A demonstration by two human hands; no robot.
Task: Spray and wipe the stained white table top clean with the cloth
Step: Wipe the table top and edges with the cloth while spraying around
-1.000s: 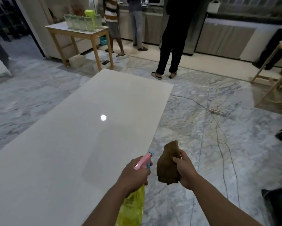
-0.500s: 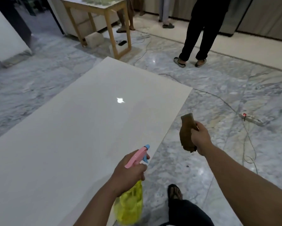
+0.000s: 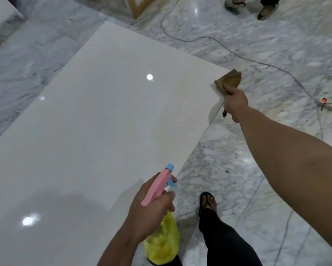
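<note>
Nearby, a cable crosses the marble floor beside the table top.

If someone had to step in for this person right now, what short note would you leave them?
Left hand: grips the spray bottle over the table's near edge, nozzle aimed at the white table top.
Right hand: fingers hold the brown cloth at the table's far right corner; whether it presses on the surface, I cannot tell.
Done: both tools are in hand.
Left: no wet patch or clear stain shows, so spray and wipe the whole top. Mind the cable on the floor.
</note>
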